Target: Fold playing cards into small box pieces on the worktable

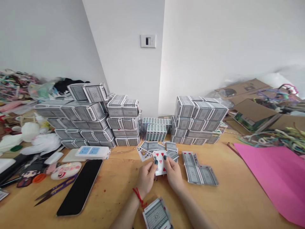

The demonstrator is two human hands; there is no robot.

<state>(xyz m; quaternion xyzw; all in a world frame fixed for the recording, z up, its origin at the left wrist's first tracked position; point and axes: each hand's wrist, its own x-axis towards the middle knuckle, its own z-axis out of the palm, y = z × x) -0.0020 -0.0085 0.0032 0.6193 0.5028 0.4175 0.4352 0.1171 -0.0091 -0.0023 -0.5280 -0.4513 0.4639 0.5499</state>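
Both hands meet over the wooden table [114, 194] and hold one face-up playing card, a five of hearts [160, 161]. My left hand [146, 178] pinches its left edge, and a red string circles that wrist. My right hand [173, 173] pinches its right edge. Just beyond the card lie loose playing cards [152, 147], mostly face down, one face card showing. A flattened card box [199, 171] lies to the right. A small pile of face-down cards [157, 216] sits close to me.
Stacks of card boxes [95, 117] rise at the back left, and more stacked boxes [197, 119] at the back right. A black phone [81, 186], purple snips [53, 192] and a power strip [92, 151] lie left. A pink paper sheet [274, 178] lies right.
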